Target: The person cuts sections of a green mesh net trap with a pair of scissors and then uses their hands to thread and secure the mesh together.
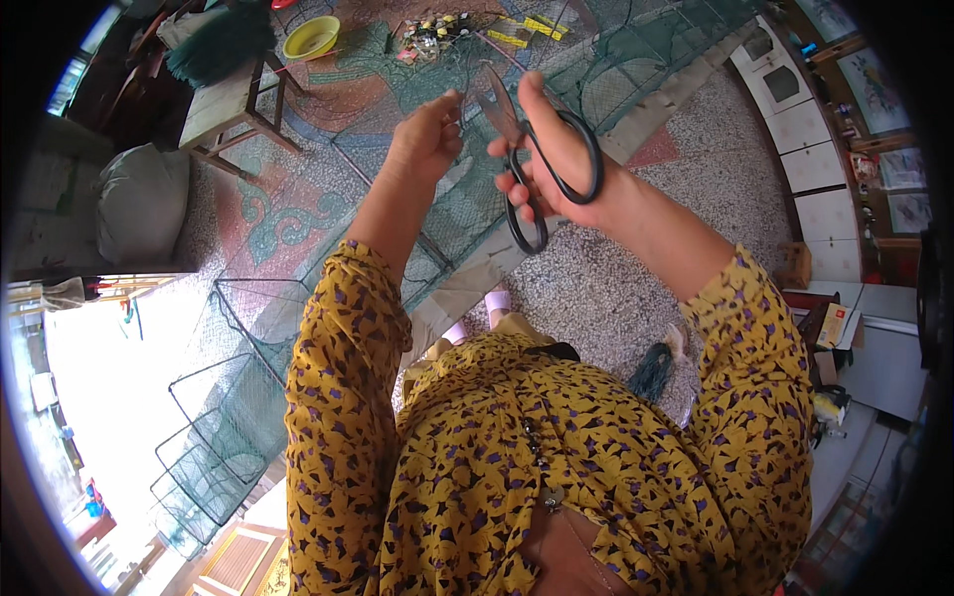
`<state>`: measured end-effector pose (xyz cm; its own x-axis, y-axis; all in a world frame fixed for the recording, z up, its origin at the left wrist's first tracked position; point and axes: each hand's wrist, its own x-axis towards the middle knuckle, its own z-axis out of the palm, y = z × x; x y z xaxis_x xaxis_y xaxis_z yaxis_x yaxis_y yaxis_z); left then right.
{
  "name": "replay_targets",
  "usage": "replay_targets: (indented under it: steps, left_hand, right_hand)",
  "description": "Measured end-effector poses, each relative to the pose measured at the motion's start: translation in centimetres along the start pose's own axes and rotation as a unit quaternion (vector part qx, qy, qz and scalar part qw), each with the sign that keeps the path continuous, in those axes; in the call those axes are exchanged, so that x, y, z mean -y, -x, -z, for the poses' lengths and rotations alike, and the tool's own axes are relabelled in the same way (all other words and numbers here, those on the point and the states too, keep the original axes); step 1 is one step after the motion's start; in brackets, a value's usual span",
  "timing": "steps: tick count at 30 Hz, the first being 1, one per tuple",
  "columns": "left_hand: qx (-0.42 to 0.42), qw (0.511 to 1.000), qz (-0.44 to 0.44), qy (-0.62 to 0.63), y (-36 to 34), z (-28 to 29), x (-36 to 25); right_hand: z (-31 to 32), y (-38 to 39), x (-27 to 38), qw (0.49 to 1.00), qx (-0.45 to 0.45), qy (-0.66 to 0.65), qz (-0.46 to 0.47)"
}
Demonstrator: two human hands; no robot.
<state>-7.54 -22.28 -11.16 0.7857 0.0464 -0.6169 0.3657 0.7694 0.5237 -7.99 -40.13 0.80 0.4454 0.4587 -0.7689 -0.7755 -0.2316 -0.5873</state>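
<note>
A yellow patterned blouse [556, 467] fills the foreground; above it the right hand [556, 159] grips black scissors [537, 169] (blades apart), the left hand [427, 139] pinching green netting [467, 199].

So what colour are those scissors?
Black scissors, handles and blades alike, seen best in the head view.

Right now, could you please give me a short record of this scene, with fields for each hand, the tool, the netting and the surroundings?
right hand: raised, fingers through the loops of the black scissors
scissors: large looped handles, blades pointing up and left toward the other hand
left hand: raised, fingertips pinched; what they pinch is too thin to see
green netting: stretched over wire frames, running across the floor below both hands
floor: speckled terrazzo with a coloured pattern
nearby: yellow bowl, wooden bench
</note>
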Motion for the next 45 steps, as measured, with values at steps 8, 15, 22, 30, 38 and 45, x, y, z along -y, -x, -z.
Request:
replay_targets:
  steps: [8, 15, 22, 30, 38, 45]
  left_hand:
    - [0.042, 0.998, -0.016, -0.039, 0.9, -1.2, 0.1]
    - [0.032, 0.998, -0.052, -0.006, 1.2, -1.6, -0.4]
    - [0.044, 0.996, -0.076, -0.003, 1.2, -1.5, -0.7]
    - [0.065, 0.993, -0.089, -0.030, 2.1, -2.6, 0.0]
    - [0.100, 0.992, -0.077, -0.027, 0.6, -1.7, 0.4]
    - [0.062, 0.993, -0.091, -0.045, 1.6, -3.1, 0.3]
  right_hand:
    - [-0.5, -2.3, 0.1, 0.998, -0.043, -0.003, 0.041]
    - [0.6, 2.7, -1.6, 0.999, 0.001, 0.040, -0.010]
    - [-0.2, 4.8, -1.7, 0.998, 0.027, 0.041, -0.028]
    - [-0.4, -1.6, 0.8, 0.996, -0.060, 0.040, 0.052]
    - [-1.8, -5.6, -0.5, 0.967, -0.132, 0.127, 0.178]
    - [-1.6, -10.1, -0.2, 0.942, -0.231, 0.155, 0.187]
